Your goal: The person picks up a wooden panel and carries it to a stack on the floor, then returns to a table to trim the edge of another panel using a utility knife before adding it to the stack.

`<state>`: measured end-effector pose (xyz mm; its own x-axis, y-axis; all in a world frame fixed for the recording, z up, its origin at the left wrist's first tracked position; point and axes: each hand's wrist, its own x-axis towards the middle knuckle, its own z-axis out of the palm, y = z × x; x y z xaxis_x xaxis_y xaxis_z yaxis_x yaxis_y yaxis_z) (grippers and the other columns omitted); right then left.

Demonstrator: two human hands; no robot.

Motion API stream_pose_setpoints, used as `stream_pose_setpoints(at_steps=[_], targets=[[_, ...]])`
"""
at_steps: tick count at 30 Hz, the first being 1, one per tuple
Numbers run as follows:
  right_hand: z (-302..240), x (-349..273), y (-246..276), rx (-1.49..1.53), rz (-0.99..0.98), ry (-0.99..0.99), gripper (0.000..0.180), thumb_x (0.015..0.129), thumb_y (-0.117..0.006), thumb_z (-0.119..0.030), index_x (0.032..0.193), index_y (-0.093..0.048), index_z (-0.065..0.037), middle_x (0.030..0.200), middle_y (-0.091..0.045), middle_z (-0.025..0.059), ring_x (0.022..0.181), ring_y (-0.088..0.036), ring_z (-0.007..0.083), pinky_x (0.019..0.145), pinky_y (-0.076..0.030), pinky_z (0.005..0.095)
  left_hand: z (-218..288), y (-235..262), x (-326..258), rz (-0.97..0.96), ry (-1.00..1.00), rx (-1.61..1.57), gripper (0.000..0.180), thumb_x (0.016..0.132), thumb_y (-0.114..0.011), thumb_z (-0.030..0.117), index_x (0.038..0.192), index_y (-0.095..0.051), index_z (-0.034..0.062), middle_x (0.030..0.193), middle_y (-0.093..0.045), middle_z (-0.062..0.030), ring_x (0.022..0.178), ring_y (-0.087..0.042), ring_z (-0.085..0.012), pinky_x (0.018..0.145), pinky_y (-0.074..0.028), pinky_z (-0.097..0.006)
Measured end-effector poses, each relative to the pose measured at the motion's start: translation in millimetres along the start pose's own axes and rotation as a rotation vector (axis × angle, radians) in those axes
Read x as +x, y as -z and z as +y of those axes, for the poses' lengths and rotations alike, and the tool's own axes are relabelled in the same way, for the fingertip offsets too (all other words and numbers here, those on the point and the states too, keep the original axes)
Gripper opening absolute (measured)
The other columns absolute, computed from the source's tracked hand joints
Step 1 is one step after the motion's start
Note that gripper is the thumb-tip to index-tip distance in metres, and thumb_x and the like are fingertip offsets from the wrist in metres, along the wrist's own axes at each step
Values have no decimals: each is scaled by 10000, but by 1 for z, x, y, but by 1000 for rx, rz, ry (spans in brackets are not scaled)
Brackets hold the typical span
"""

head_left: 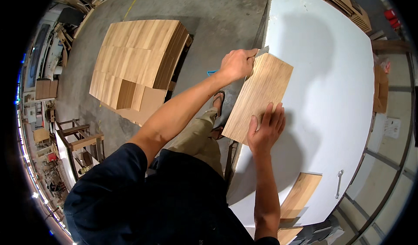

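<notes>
Left hand (237, 64) closed in a fist around a flat metal blade (262, 51), tip poking out past the knuckles at the far corner of the wooden board (260, 97). Right hand (266, 127) open, fingers (275, 114) spread flat and pressing down on the near part of the same board, thumb along its near left side. Board lies flat on the white table (331, 97), its left long edge hanging over the table's left edge, running from the left hand down to the right hand, so it sits between the two.

Counts: one board under the hands, one blade. Second smaller wooden piece (301, 195) lies on the table near the right forearm, well apart from the worked board; another bit of wood shows at the table's near edge below it. One spanner (338, 184) on the table, just right of that piece. One big stack of wooden boards (137, 62) on the concrete floor to the left; exact number in it can't be told.
</notes>
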<state>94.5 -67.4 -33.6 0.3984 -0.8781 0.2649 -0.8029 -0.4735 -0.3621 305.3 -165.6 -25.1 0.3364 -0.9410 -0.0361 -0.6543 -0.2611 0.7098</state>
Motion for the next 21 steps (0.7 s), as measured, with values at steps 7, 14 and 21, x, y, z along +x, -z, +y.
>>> stream_pose_setpoints(at_steps=[7,14,21], targets=[[1,-2,-3,-30,-2,-10,648,846,-607,-304,1375,-393,3,1416,-343,286,1293,-355,439,1065,-272,523,-2,-4,4,24,26,12,350,884,-517,216,1186,-626,79,995,-653,-216,919,-639,-359,833,-499,-399],[4,-4,-6,-48,-13,-29,661,833,-615,-295,1387,-396,-12,1442,-325,268,1317,-342,420,1082,-254,512,-14,19,25,-323,301,-487,353,849,-684,286,976,-670,-43,659,-588,-66,595,-532,-113,527,-437,-265],[1,-5,-7,-26,-9,-30,661,819,-607,-264,1395,-394,-20,1461,-309,254,1332,-328,410,1097,-233,508,-38,4,22,-444,322,-861,194,800,-718,180,858,-681,-1,661,-588,-33,539,-491,-91,469,-384,-235]])
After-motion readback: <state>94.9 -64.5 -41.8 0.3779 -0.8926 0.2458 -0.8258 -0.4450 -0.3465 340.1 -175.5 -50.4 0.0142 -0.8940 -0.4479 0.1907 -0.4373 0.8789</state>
